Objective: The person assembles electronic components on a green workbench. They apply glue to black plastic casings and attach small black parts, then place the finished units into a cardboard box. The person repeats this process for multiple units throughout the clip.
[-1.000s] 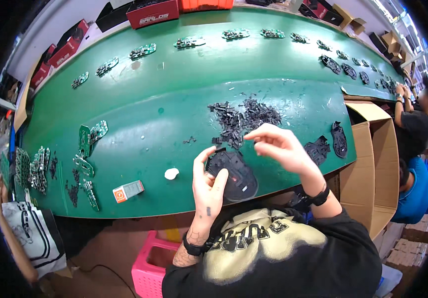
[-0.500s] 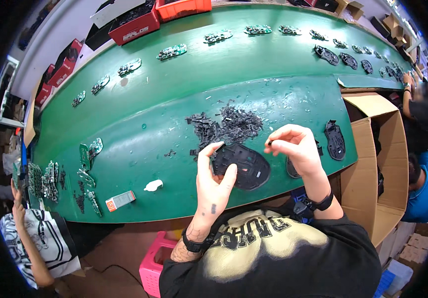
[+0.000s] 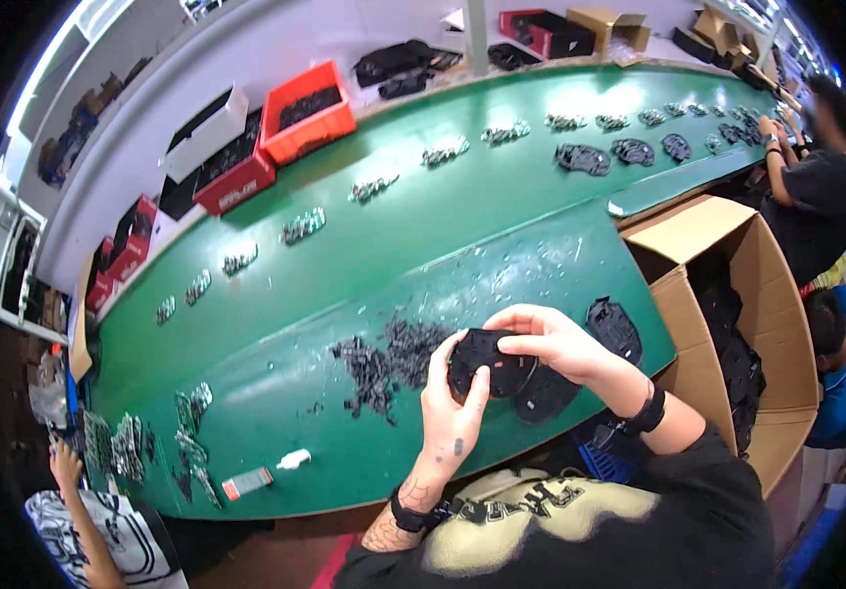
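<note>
Both my hands are at a black plastic mouse shell (image 3: 495, 376), its ribbed inside facing me. My left hand (image 3: 450, 412) grips its left side and lower edge, thumb on the inside. At the upper right edge, my right hand (image 3: 553, 342) has its thumb and forefinger closed on the shell. Whether a small black piece is between those fingertips is hidden. Just left of the hands spreads a pile of small black pieces (image 3: 369, 373). Another dark shell (image 3: 548, 395) lies partly beneath the right hand, and a further shell (image 3: 613, 328) rests beyond it.
Green circuit boards (image 3: 302, 227) and black shells (image 3: 583, 159) line the green belt. A carton (image 3: 771, 344) with black parts stands at the right. A small box (image 3: 247, 482) and white bottle (image 3: 294, 458) sit front left. An orange bin (image 3: 320, 137) stands behind. Co-workers flank both sides.
My right hand has moved left from beside the shell onto its upper edge; the small black piece seen in its pinch no longer shows. The view has shifted, showing more of the far side.
</note>
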Demonstrator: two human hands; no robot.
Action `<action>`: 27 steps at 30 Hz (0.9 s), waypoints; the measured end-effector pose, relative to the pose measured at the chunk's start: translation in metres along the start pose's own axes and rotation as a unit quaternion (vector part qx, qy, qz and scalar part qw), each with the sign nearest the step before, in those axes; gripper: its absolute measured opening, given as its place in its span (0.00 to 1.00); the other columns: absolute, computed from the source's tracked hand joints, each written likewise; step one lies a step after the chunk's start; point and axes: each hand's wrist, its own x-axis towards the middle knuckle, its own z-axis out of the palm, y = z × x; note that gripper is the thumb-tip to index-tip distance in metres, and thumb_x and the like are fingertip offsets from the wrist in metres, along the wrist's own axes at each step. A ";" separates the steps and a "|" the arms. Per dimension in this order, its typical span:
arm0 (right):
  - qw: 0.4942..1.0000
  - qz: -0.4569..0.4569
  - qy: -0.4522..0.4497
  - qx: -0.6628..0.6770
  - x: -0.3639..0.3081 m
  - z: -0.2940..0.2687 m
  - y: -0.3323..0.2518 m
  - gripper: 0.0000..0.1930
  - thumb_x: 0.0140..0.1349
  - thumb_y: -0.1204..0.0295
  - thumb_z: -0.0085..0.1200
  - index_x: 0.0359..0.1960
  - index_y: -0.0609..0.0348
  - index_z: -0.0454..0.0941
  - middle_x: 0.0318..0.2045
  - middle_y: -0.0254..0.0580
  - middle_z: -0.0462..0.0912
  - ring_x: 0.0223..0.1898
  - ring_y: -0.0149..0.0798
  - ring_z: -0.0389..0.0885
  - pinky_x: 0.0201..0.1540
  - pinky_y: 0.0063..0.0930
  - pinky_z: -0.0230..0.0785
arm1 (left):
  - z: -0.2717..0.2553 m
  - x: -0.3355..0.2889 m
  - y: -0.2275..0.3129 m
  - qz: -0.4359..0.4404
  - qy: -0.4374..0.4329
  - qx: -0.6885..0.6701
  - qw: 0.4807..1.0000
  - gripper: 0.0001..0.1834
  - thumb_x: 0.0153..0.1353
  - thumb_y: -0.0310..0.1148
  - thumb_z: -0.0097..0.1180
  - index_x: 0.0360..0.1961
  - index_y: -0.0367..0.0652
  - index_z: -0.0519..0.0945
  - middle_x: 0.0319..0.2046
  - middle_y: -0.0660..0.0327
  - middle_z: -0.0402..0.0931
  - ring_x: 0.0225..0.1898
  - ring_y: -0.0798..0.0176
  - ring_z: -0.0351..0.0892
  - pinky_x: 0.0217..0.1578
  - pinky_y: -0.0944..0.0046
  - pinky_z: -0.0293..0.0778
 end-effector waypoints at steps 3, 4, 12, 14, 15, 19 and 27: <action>0.992 -0.043 -0.024 -0.113 0.016 -0.013 -0.032 0.14 0.61 0.75 0.57 0.47 0.65 0.77 0.39 0.36 0.82 0.39 0.28 0.79 0.47 0.26 0.72 | 0.011 0.011 0.005 -0.052 0.010 -0.176 0.983 0.30 0.64 0.26 0.54 0.65 0.36 0.59 0.54 0.54 0.69 0.50 0.63 0.75 0.45 0.64 0.77; 0.985 -0.075 -0.022 -0.157 0.026 -0.016 -0.047 0.13 0.60 0.75 0.56 0.47 0.66 0.77 0.37 0.38 0.82 0.37 0.29 0.80 0.45 0.27 0.73 | 0.011 0.011 -0.003 -0.049 0.007 -0.152 0.987 0.32 0.65 0.28 0.53 0.67 0.34 0.54 0.56 0.52 0.66 0.52 0.60 0.73 0.44 0.62 0.79; 0.711 -0.258 0.235 -0.610 0.182 -0.180 -0.094 0.14 0.55 0.68 0.57 0.41 0.61 0.80 0.39 0.50 0.83 0.45 0.52 0.80 0.50 0.39 0.71 | 0.023 -0.017 -0.024 0.256 -0.219 0.418 0.843 0.32 0.54 0.45 0.64 0.59 0.45 0.72 0.62 0.50 0.65 0.64 0.47 0.63 0.62 0.46 0.61; 0.712 -0.232 0.232 -0.621 0.197 -0.199 -0.093 0.14 0.57 0.67 0.57 0.43 0.59 0.80 0.43 0.51 0.81 0.50 0.52 0.77 0.54 0.40 0.68 | 0.009 -0.025 -0.027 0.241 -0.213 0.438 0.839 0.32 0.53 0.46 0.63 0.58 0.45 0.73 0.62 0.50 0.65 0.64 0.47 0.62 0.63 0.46 0.60; 0.707 -0.231 0.221 -0.631 0.202 -0.202 -0.091 0.13 0.58 0.68 0.57 0.43 0.59 0.80 0.43 0.51 0.81 0.50 0.52 0.77 0.54 0.40 0.68 | 0.000 -0.032 -0.029 0.226 -0.210 0.446 0.840 0.32 0.53 0.47 0.63 0.57 0.45 0.73 0.61 0.51 0.65 0.64 0.47 0.62 0.63 0.46 0.59; 0.640 -0.225 0.196 -0.708 0.211 -0.231 -0.075 0.11 0.56 0.69 0.59 0.39 0.59 0.81 0.38 0.55 0.81 0.44 0.57 0.77 0.50 0.44 0.70 | -0.027 -0.054 -0.021 0.176 -0.156 0.422 0.875 0.29 0.47 0.49 0.67 0.45 0.41 0.76 0.58 0.52 0.68 0.63 0.49 0.63 0.62 0.48 0.60; 0.645 -0.314 0.156 -0.679 0.180 -0.119 -0.106 0.14 0.59 0.65 0.59 0.42 0.62 0.80 0.39 0.50 0.81 0.43 0.50 0.79 0.48 0.39 0.71 | -0.030 -0.056 -0.014 0.058 -0.132 0.404 0.903 0.39 0.43 0.42 0.71 0.56 0.39 0.67 0.45 0.54 0.68 0.50 0.51 0.68 0.51 0.52 0.65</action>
